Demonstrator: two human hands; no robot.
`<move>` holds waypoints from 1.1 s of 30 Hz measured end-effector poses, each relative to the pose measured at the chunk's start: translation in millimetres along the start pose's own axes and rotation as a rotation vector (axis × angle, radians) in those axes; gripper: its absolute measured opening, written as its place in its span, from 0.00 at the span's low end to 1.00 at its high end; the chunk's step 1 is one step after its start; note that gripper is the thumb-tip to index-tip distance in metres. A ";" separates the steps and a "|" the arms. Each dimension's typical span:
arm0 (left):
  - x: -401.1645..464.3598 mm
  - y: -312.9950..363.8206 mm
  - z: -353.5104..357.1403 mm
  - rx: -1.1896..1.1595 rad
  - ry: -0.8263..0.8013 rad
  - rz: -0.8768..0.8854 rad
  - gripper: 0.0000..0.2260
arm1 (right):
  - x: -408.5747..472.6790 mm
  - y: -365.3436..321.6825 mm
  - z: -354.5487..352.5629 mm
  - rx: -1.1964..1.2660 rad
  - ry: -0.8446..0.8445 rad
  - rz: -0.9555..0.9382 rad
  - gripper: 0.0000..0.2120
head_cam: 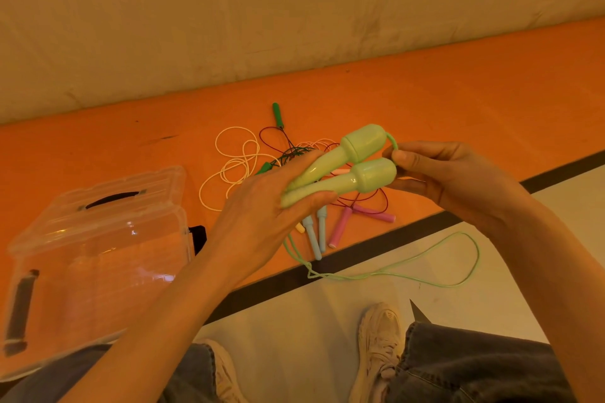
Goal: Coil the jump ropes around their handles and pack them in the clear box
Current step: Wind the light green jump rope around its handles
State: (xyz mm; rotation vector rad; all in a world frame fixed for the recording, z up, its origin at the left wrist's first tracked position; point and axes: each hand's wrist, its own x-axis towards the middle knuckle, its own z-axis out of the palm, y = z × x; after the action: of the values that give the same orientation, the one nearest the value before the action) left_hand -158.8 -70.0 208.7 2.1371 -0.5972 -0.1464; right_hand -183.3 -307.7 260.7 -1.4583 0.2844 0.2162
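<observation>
— Orange worktop [458, 101] fills the middle of the frame, under a pale wall; what do we have in our hands?

— Our left hand [262, 222], at centre, grips the narrow ends of two pale green handles [347, 167] held side by side. Our right hand [458, 180], right of centre, pinches the green rope [458, 258] where it leaves the fat ends. The rest of the rope hangs in a loose loop over the pale floor at lower right.

— And the box?

— The clear box [95, 255] sits open at lower left, apparently empty. A tangle of other ropes [262, 157] with pink, blue and green handles lies on the worktop just behind our hands.

— How should we coil?

— We would keep both handles clamped parallel and wind the rope snugly around them, feeding the slack evenly so no loops snag.
</observation>
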 end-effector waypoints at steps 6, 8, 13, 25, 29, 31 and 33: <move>1.6 9.9 -1.0 -0.033 0.033 0.016 0.22 | 1.8 2.8 -2.4 0.141 0.074 0.064 0.11; 3.7 13.3 -2.8 -0.054 0.052 0.007 0.20 | 4.0 9.9 -1.5 0.132 0.156 0.115 0.10; 6.2 17.0 1.6 -0.084 0.099 0.017 0.21 | 1.0 41.3 30.1 -0.429 -0.118 0.116 0.15; 4.6 -1.2 -4.9 0.074 0.197 -0.073 0.26 | -29.0 42.4 65.2 -0.606 -0.103 -0.154 0.06; 0.6 2.4 1.5 0.143 0.140 -0.058 0.23 | -41.1 22.7 59.5 -0.932 -0.106 -0.360 0.10; 2.1 2.9 2.9 0.169 0.086 -0.070 0.24 | -43.0 19.0 58.9 -0.979 -0.117 -0.399 0.11; 3.3 2.0 3.0 0.196 0.036 -0.059 0.25 | -42.2 16.1 55.7 -0.947 -0.095 -0.401 0.13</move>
State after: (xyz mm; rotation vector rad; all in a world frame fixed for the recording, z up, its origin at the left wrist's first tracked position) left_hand -157.5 -74.7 208.8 2.3427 -0.5467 -0.0847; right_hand -225.1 -249.5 263.9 -2.3909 -0.2381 0.0866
